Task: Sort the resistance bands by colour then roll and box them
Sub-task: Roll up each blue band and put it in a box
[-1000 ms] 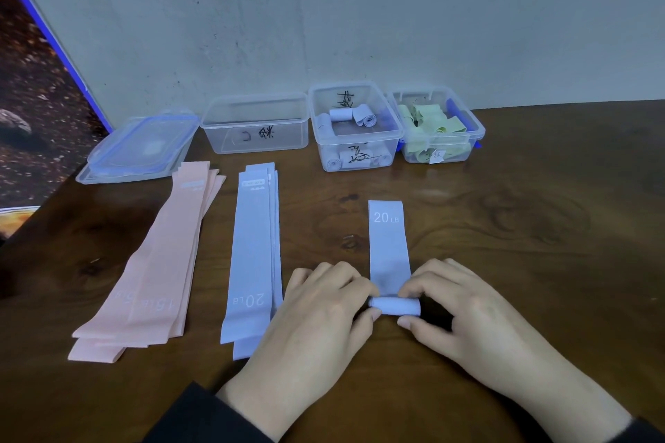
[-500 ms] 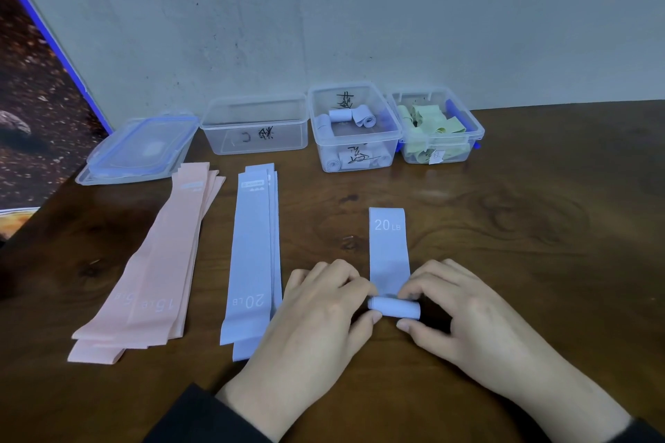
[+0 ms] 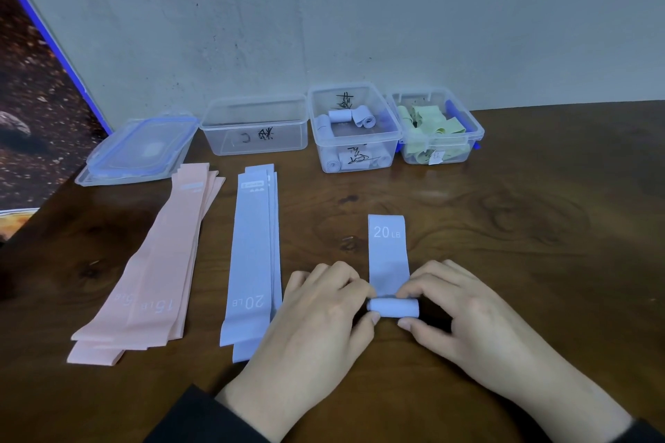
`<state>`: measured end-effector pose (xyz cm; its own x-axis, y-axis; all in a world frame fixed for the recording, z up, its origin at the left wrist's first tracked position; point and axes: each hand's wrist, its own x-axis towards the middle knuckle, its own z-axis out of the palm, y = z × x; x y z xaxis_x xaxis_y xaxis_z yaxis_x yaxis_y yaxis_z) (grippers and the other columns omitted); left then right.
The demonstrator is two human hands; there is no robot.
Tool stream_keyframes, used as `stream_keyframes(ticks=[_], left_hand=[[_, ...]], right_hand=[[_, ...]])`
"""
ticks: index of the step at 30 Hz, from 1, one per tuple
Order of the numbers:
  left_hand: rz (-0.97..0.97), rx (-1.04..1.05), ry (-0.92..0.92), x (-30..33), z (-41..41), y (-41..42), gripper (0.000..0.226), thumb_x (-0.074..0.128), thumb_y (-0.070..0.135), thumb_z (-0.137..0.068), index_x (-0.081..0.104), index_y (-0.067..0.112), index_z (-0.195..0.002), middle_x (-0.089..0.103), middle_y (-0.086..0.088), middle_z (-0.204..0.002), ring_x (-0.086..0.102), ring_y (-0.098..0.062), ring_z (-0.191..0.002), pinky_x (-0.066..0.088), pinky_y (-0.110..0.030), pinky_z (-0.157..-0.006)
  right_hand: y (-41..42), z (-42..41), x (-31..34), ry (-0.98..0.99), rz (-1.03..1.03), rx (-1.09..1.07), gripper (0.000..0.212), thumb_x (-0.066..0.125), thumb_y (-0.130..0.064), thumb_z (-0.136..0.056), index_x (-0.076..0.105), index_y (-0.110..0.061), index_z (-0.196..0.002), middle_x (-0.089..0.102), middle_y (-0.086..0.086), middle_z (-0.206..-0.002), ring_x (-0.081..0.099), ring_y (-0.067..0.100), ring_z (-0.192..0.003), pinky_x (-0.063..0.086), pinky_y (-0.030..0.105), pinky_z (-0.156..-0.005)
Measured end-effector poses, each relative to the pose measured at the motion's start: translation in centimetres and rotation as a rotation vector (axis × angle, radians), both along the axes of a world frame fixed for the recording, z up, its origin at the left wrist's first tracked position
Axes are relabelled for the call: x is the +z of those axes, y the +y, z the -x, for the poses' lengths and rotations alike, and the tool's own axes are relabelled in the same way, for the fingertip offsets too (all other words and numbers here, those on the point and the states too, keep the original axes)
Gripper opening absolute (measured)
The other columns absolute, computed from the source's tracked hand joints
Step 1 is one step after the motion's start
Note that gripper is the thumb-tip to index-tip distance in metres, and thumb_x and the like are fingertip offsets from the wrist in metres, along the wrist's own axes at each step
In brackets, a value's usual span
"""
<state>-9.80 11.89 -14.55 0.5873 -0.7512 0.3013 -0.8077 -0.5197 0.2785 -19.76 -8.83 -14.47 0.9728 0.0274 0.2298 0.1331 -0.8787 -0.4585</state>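
On my left the pink stack (image 3: 144, 262) and blue stack (image 3: 253, 255) lie untouched. My left hand (image 3: 316, 327) and right hand (image 3: 464, 313) pinch the blue band (image 3: 388, 252) mid-table; its roll (image 3: 393, 308) has grown slightly, the flat tail shortening. I judge rolling roughly half done, boxing next.

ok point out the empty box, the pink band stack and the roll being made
empty box (image 3: 254, 126), head view, its front wall
pink band stack (image 3: 158, 262), head view, middle of the top band
blue roll (image 3: 393, 308), head view, the rolled end between both hands
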Motion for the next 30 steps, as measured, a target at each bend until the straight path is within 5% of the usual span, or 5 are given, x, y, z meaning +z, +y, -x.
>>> stream_keyframes(ticks=[9, 14, 22, 30], left_hand=[[-0.002, 0.0, 0.003, -0.02, -0.08, -0.01, 0.027, 0.039, 0.05, -0.095, 0.06, 0.039, -0.107, 0.047, 0.021, -0.102, 0.045, -0.003, -0.092, 0.043, -0.031, -0.085], [-0.005, 0.009, -0.001, -0.11, -0.02, 0.03, 0.031, 0.039, 0.051, -0.096, 0.062, 0.038, -0.112, 0.047, 0.022, -0.102, 0.045, -0.003, -0.094, 0.044, -0.032, -0.085], [-0.004, 0.005, -0.004, 0.07, -0.02, 0.08, 0.027, 0.04, 0.046, -0.096, 0.061, 0.037, -0.11, 0.047, 0.021, -0.102, 0.044, -0.003, -0.092, 0.043, -0.03, -0.085], [0.012, 0.013, 0.004, -0.08, 0.07, 0.04, 0.032, 0.039, 0.048, -0.098, 0.06, 0.036, -0.118, 0.048, 0.021, -0.105, 0.047, -0.003, -0.095, 0.045, -0.031, -0.087]], right_hand=[[0.0, 0.0, -0.18, -0.025, 0.005, -0.011, 0.038, 0.052, -0.059, -0.093, 0.069, -0.034, -0.118, 0.054, -0.027, -0.107, 0.054, 0.005, -0.101, 0.048, 0.024, -0.087], [-0.03, -0.01, -0.02, -0.009, -0.005, -0.01, 0.021, 0.06, -0.054, -0.091, 0.065, -0.041, -0.107, 0.054, -0.027, -0.108, 0.055, 0.009, -0.102, 0.048, 0.025, -0.086], [0.0, -0.02, -0.14, -0.018, -0.012, -0.016, 0.037, 0.05, -0.06, -0.095, 0.07, -0.036, -0.115, 0.054, -0.027, -0.107, 0.055, 0.008, -0.102, 0.048, 0.024, -0.087], [-0.06, -0.05, -0.14, -0.013, -0.009, -0.018, 0.028, 0.053, -0.058, -0.093, 0.067, -0.039, -0.109, 0.054, -0.027, -0.108, 0.054, 0.008, -0.104, 0.048, 0.025, -0.088]])
